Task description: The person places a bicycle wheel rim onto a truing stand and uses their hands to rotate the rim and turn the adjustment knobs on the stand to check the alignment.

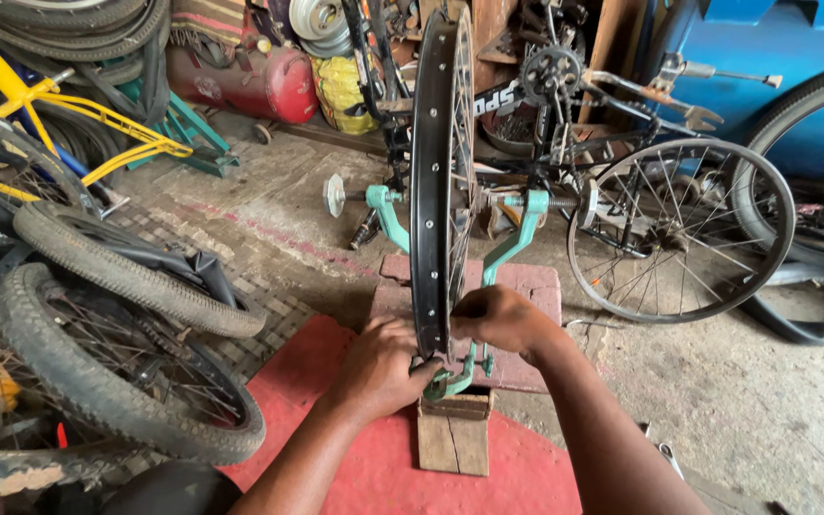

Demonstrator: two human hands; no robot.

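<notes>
Both hands [436,348] on upright rim [431,172]

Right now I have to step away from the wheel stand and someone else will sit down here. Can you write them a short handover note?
Left hand: at the bottom of the black rim, fingers closed near the foot of the green stand.
Right hand: on the other side of the rim's bottom, fingers curled against it.
The rim stands upright in the stand, no tyre on it, spokes fitted. The stand sits in a wooden block on a red mat.
Done: wheel mounted. Left: cannot tell how true it runs.
</notes>
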